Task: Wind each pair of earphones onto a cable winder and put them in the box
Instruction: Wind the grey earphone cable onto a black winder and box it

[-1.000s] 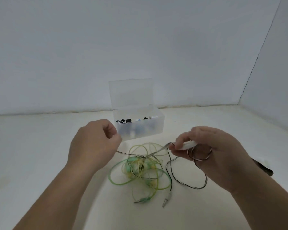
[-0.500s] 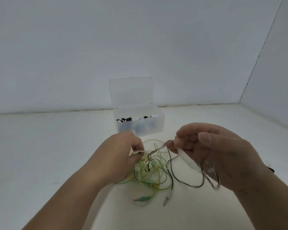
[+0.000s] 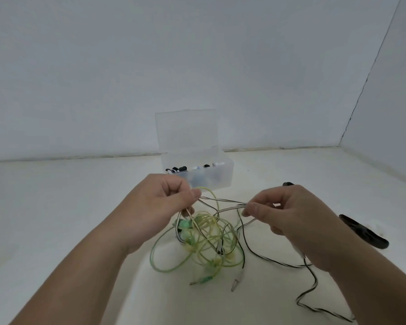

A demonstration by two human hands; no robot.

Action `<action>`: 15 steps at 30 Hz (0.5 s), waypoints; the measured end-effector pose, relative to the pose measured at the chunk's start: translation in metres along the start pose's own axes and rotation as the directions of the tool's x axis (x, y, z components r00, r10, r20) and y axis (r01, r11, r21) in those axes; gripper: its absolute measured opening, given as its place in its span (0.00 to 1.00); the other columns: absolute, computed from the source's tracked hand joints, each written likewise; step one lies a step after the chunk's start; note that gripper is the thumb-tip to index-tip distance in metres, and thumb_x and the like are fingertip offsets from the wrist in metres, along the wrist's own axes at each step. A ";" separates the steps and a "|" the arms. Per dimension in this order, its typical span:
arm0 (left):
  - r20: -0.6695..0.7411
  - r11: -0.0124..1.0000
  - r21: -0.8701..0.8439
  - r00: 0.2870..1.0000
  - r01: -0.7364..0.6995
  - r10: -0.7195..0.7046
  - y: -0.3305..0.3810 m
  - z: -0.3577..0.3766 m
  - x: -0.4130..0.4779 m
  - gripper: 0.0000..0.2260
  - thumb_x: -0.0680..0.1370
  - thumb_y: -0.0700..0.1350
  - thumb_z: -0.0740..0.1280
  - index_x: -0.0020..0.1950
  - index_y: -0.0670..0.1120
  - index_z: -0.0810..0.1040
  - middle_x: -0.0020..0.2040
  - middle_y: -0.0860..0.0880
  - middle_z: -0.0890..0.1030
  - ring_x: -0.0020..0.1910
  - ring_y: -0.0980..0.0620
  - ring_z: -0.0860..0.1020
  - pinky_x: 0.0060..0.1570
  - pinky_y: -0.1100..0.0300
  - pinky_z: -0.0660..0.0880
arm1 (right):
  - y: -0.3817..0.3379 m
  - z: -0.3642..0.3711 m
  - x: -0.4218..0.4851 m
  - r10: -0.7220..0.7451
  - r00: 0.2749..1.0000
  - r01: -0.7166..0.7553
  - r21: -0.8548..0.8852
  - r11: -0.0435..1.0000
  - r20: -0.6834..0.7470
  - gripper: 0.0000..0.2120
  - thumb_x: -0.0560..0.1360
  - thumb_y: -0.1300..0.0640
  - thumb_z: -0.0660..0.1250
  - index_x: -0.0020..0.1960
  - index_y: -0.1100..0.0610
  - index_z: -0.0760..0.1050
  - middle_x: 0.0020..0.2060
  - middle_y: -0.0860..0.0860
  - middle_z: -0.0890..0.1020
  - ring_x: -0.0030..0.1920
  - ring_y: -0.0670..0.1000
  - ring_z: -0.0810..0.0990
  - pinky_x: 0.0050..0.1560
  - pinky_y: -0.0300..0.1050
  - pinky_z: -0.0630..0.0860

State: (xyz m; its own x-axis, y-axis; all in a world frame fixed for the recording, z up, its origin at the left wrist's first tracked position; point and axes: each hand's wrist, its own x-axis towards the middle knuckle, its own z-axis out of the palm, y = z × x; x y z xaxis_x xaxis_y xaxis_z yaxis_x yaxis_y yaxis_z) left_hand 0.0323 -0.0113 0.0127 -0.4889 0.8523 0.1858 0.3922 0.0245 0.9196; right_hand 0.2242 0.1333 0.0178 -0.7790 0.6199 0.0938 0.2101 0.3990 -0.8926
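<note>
While both forearms reach in from the lower edge, the left hand (image 3: 164, 207) sits left of centre above the white tabletop (image 3: 56, 219). Its fingers are curled, and thumb and forefinger pinch the black-and-white striped earphone cable (image 3: 231, 201). A yellow-green loop passes just beside the same fingertips; whether it is gripped too cannot be told. Below and between the hands lies the green and yellow earphone tangle (image 3: 204, 242), loose on the tabletop, with a green plug (image 3: 201, 281) and a silver plug (image 3: 235, 283) at its near edge. Behind the tangle stands the clear plastic box (image 3: 211, 181), its lid (image 3: 185, 132) upright and open, with dark and pale wound earphones (image 3: 178, 170) showing along its top. From the left hand, the striped cable spans to the right hand (image 3: 291, 219), which pinches it between thumb and forefinger with the other fingers curled under. More of this cable runs down beneath the right hand and trails across the tabletop toward the lower right corner. Partly hidden behind the right hand is a small dark object (image 3: 287, 184), and a flat black oblong object (image 3: 363, 235) lies on the tabletop further right.
</note>
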 end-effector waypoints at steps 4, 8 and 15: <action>0.018 0.999 0.033 0.999 0.041 -0.042 0.002 0.013 -0.001 0.12 0.74 0.53 0.71 0.38 0.45 0.82 0.32 0.48 0.82 0.34 0.49 0.76 0.42 0.53 0.70 | 0.004 0.008 0.000 -0.047 0.998 0.047 -0.002 0.999 0.043 0.06 0.75 0.51 0.71 0.42 0.49 0.85 0.25 0.41 0.73 0.27 0.44 0.66 0.34 0.38 0.65; 0.043 0.995 -0.003 0.994 0.102 -0.102 0.006 0.023 -0.003 0.05 0.74 0.47 0.72 0.40 0.49 0.86 0.36 0.47 0.85 0.37 0.51 0.81 0.42 0.55 0.75 | 0.006 0.019 0.002 -0.078 0.994 0.074 0.053 0.996 0.074 0.08 0.77 0.53 0.69 0.42 0.50 0.84 0.27 0.48 0.70 0.32 0.59 0.61 0.34 0.52 0.60; -0.129 0.896 -0.337 0.928 0.289 -0.348 0.006 0.013 0.003 0.10 0.78 0.37 0.68 0.38 0.41 0.86 0.44 0.44 0.87 0.40 0.49 0.84 0.46 0.53 0.77 | 0.007 0.020 0.004 -0.021 0.996 0.009 0.129 0.992 0.091 0.13 0.80 0.58 0.65 0.38 0.55 0.81 0.27 0.50 0.69 0.30 0.52 0.62 0.32 0.50 0.54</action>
State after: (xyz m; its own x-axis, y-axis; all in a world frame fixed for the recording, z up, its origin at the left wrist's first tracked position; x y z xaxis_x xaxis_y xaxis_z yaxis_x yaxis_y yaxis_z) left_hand 0.0433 -0.0014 0.0142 -0.6908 0.7156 -0.1033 -0.0525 0.0928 0.9943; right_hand 0.2105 0.1251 0.0029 -0.8336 0.5477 0.0720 0.1249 0.3137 -0.9413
